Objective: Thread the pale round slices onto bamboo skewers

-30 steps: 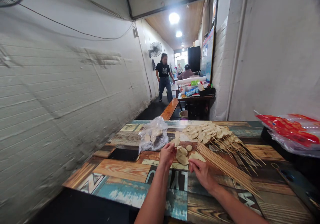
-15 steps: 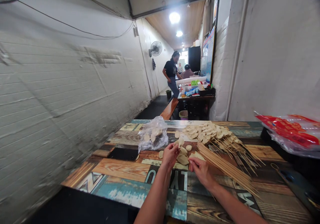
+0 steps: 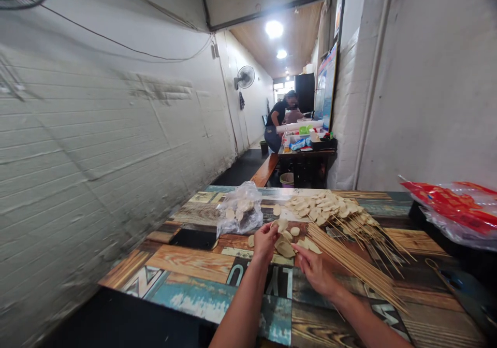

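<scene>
My left hand (image 3: 267, 240) pinches a thin beige slice (image 3: 282, 226) between thumb and fingers above the table. Close by on the right, my right hand (image 3: 313, 266) is closed on a thin bamboo skewer (image 3: 339, 313), its tail showing below the wrist. The skewer's front end is hard to make out near a larger folded slice (image 3: 284, 248). More loose slices (image 3: 295, 231) lie around my fingers. A bundle of bare bamboo skewers (image 3: 355, 265) is just right of my right hand. Behind it is a heap of skewered slices (image 3: 330, 207), sticks pointing toward me.
A clear plastic bag (image 3: 240, 208) with slices sits left of my hands, beside a black flat object (image 3: 194, 238). Red-and-clear packaging (image 3: 450, 203) lies at the right edge. Beyond the patterned table (image 3: 186, 265), a person (image 3: 275, 122) leans by a cluttered table (image 3: 306, 151).
The person in the background has bent down toward the far table. My right index finger now stretches further toward the slices; my left hand keeps its pinch. The view has shifted slightly.
</scene>
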`<state>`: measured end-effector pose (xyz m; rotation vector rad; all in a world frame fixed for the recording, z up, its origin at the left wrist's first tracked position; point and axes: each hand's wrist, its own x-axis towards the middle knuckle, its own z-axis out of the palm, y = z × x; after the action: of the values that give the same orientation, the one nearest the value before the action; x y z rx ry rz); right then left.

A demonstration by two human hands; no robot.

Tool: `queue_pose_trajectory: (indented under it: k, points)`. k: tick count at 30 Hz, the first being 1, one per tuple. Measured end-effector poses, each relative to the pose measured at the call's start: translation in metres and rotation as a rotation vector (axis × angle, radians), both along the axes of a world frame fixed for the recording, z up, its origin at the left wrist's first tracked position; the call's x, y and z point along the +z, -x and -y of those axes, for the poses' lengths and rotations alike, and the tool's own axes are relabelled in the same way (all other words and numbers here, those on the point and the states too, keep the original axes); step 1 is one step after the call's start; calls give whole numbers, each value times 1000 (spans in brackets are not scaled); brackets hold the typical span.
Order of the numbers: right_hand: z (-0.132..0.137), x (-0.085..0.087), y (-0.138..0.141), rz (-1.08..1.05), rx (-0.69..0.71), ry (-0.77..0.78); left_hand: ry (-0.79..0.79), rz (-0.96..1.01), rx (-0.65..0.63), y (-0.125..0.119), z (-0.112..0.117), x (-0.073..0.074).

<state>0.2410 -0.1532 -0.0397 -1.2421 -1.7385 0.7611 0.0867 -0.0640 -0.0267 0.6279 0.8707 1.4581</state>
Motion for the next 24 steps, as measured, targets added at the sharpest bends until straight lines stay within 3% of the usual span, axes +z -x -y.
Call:
queue_pose_trajectory:
  k: [14,18,24]
  points:
    - [0,0,6,-37,-29,28,-148,-276,100,-6,-2,-17]
    - [-2,-4,9,-72,-81,5,-110,-227,113,-9,1,-15]
    - [-6,-7,9,-105,-121,-7,-31,-105,17,-9,4,-4]
